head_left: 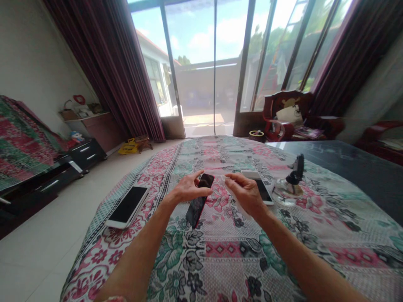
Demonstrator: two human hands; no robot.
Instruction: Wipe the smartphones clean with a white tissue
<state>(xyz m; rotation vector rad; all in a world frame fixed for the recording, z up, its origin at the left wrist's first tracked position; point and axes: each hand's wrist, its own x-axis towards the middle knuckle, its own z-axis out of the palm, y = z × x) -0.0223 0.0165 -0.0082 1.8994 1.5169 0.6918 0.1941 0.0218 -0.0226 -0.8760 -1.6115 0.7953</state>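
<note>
My left hand (189,188) grips a dark smartphone (199,205) with a red edge, thumb on one side and fingers on the other. The phone lies on the patterned tablecloth (220,268), its screen facing up. Just to the right, my right hand (247,193) pinches a thin white tissue or cloth (239,206), which hangs partly below the fingers. Partly hidden behind that hand lies a white device with a dark screen (263,189). Farther right stands a clear spray bottle (287,193) with a black nozzle.
A larger white device, like a tablet (128,207), lies near the table's left edge. A dark table surface (343,157) adjoins on the right. Beyond are glass doors (201,75), purple curtains (103,63), a wooden chair (278,121) and a yellow bag (129,147).
</note>
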